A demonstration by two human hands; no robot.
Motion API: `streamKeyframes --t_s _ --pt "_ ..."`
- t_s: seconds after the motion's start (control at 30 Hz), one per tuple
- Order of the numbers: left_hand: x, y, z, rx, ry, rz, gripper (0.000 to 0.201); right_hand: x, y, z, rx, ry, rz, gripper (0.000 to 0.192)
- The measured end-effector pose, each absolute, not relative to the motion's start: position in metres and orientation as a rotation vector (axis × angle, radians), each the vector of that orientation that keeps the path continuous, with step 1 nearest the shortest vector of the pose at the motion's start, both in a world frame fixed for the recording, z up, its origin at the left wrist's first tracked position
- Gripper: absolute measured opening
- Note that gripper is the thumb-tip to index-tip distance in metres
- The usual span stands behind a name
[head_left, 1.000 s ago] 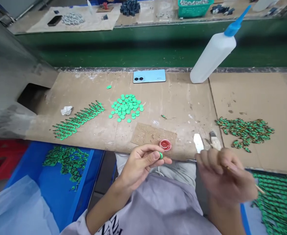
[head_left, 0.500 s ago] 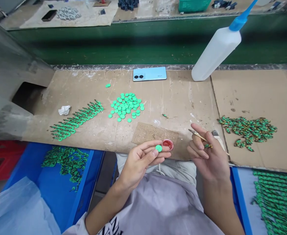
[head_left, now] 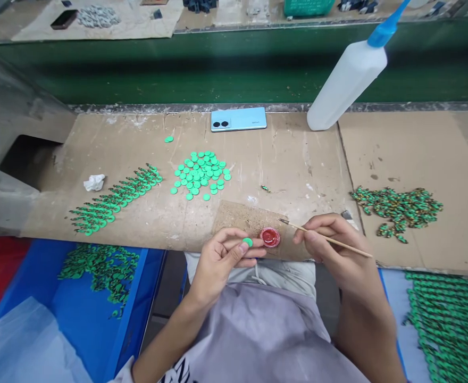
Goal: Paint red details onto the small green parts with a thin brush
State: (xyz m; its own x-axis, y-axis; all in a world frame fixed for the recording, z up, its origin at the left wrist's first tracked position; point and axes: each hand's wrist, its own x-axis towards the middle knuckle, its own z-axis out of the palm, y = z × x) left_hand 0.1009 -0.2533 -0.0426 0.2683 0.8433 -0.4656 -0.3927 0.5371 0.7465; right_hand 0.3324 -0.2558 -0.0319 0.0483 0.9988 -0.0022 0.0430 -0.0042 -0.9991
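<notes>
Cardboard-covered counter (head_left: 282,159) at a green conveyor. Left hand (head_left: 222,258) pinches a green disc (head_left: 247,242) just beside the red paint cap (head_left: 269,236); right hand (head_left: 333,247) grips a thin brush (head_left: 325,239), tip over the cap.

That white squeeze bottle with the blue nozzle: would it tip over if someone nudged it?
Probably. The squeeze bottle looks tall and narrow, so a nudge could topple it. Its plastic body seems light and would likely roll along the cardboard-covered bench.
</notes>
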Motion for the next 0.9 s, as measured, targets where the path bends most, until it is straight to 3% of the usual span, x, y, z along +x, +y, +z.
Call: streamKeyframes --t_s 0.27,0.4,0.9 --pt "0.099 -0.254 -0.048 0.581 0.969 0.917 0.034 0.325 -0.256 -0.044 -1.306 -1.556 0.732 0.021" --pt "0.096 -0.254 -0.048 0.601 0.973 0.902 0.038 0.316 -0.251 -0.045 -1.295 -1.673 0.632 0.018" --pt "0.1 -0.262 -0.052 0.79 1.092 0.897 0.025 0.307 -0.241 -0.055 -1.219 -1.843 0.384 0.019"
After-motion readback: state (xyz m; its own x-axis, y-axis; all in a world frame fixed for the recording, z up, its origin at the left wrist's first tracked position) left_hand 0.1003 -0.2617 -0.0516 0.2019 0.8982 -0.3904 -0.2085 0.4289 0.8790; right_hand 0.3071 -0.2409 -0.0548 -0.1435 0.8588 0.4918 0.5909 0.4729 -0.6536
